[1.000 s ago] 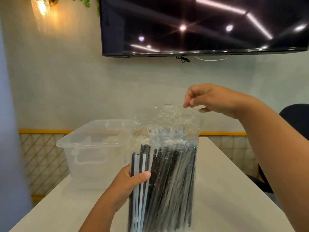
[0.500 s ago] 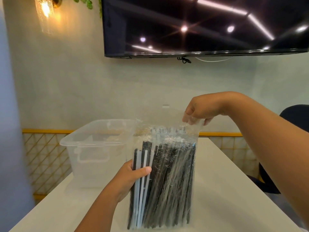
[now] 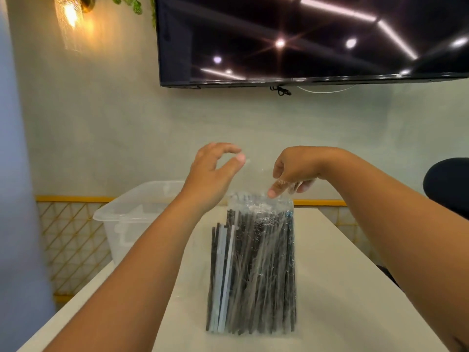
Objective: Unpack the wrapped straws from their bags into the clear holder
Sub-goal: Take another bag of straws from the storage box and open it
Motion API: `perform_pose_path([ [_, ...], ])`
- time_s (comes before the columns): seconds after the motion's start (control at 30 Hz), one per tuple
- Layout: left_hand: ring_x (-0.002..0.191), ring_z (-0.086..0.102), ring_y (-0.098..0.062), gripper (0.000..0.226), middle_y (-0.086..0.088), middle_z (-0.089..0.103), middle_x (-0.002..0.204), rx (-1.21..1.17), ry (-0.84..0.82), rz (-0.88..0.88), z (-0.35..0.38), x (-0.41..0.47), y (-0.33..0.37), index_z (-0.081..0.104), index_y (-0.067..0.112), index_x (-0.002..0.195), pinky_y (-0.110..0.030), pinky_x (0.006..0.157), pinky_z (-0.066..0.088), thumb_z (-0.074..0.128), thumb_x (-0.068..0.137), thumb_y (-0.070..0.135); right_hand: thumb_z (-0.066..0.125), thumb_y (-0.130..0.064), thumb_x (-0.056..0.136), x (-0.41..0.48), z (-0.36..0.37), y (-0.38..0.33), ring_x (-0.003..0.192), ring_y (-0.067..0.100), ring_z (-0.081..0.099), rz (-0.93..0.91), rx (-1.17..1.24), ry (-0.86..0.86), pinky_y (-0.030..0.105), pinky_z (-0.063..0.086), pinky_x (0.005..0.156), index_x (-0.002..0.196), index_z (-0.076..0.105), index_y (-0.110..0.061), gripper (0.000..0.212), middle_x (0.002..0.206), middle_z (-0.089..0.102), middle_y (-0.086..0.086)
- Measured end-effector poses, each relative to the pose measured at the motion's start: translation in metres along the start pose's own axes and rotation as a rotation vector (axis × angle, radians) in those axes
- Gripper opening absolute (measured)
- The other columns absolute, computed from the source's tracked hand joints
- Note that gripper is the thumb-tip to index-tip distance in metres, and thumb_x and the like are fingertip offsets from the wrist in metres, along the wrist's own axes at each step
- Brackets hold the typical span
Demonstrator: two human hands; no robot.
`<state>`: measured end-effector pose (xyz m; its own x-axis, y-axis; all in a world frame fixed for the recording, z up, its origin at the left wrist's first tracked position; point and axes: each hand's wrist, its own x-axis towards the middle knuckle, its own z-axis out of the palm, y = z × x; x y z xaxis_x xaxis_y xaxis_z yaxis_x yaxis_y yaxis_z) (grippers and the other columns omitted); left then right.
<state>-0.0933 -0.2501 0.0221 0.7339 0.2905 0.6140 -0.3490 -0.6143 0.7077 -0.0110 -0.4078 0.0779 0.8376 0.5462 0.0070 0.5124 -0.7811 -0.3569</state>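
Nearest me, the desk [image 3: 342, 288] carries the bag [image 3: 256, 201], which stands upright on its bottom edge at the middle. The wrapped straws [image 3: 269, 262] are packed inside it, mostly black with a few pale ones at the left side. None of them has left the bag, so as I judge it the step in hand is getting the mouth open.

At the bag's top, my right hand [image 3: 297, 168] has its fingers turned down into the loose film, and it looks to be pinching that film at the right side of the mouth. My left hand [image 3: 213, 174] hangs in the air just above and left of the mouth with its fingers loosely curled and thumb and forefinger apart. It grips nothing that I can make out, though the clear film is hard to see there.

To do this well, I would bring the left hand down to pinch the opposite lip, then draw the two sides apart gently and level. With nothing steadying its body, the bag could tip or slide if I pull to one side, so the pull must be balanced. The film is thin and may tear suddenly and spill the straws.

Behind the bag to the left, the clear holder [image 3: 132, 219] sits on the desk, well apart from the bag, with its open top ready. Beyond it is the wall with a television [image 3: 304, 39].
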Motion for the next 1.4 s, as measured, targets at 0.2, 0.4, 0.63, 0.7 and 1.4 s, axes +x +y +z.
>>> perform_pose_path([
  [0.2, 0.133, 0.032, -0.03, 0.049, -0.009, 0.043, 0.141, 0.533, -0.17, -0.209, 0.013, 0.033, 0.014, 0.073, 0.018, 0.093, -0.04, 0.099, 0.031, 0.036, 0.094, 0.05, 0.059, 0.001, 0.084, 0.004, 0.01, -0.006, 0.09, 0.034, 0.067, 0.007, -0.04, 0.094, 0.043, 0.052, 0.089, 0.114, 0.06, 0.01, 0.031, 0.108, 0.067, 0.025],
  [0.4, 0.085, 0.055, -0.026, 0.016, -0.003, 0.057, 0.091, 0.845, -0.231, -0.301, 0.003, 0.048, 0.0, 0.058, 0.011, 0.081, -0.031, 0.066, 0.043, 0.059, 0.081, 0.027, 0.047, 0.01, 0.087, 0.005, 0.01, 0.001, 0.099, 0.033, 0.064, -0.017, -0.039, 0.091, 0.044, 0.055, 0.086, 0.135, 0.045, -0.004, 0.05, 0.128, 0.054, 0.018],
  [0.63, 0.073, 0.042, -0.025, 0.027, -0.013, 0.048, 0.081, 0.661, -0.544, -0.452, -0.007, 0.045, -0.001, 0.039, 0.014, 0.092, -0.029, 0.062, 0.032, 0.054, 0.08, -0.004, 0.052, 0.005, 0.086, 0.002, 0.015, 0.006, 0.106, 0.028, 0.059, -0.035, -0.039, -0.007, 0.033, 0.057, 0.08, 0.141, 0.038, -0.03, 0.066, 0.14, 0.042, 0.005],
  [0.7, 0.064, 0.038, -0.022, 0.034, -0.01, 0.045, 0.073, 0.609, -0.578, -0.487, -0.008, 0.04, -0.002, 0.042, 0.015, 0.105, -0.026, 0.055, 0.029, 0.051, 0.081, -0.008, 0.051, 0.004, 0.086, -0.001, 0.02, 0.006, 0.106, 0.027, 0.057, -0.004, -0.12, -0.068, 0.033, 0.057, 0.079, 0.14, 0.037, -0.036, 0.068, 0.146, 0.035, 0.007],
  [1.4, 0.076, 0.059, -0.013, 0.07, -0.004, 0.056, 0.13, -0.521, -0.181, -0.593, 0.042, -0.018, -0.053, 0.02, 0.015, 0.148, -0.025, 0.065, 0.043, 0.032, 0.089, -0.02, 0.031, 0.024, 0.082, 0.025, 0.11, 0.039, 0.085, 0.018, 0.055, 0.165, 1.11, 0.155, 0.026, 0.046, 0.061, 0.134, 0.045, -0.027, 0.074, 0.132, 0.051, 0.007],
])
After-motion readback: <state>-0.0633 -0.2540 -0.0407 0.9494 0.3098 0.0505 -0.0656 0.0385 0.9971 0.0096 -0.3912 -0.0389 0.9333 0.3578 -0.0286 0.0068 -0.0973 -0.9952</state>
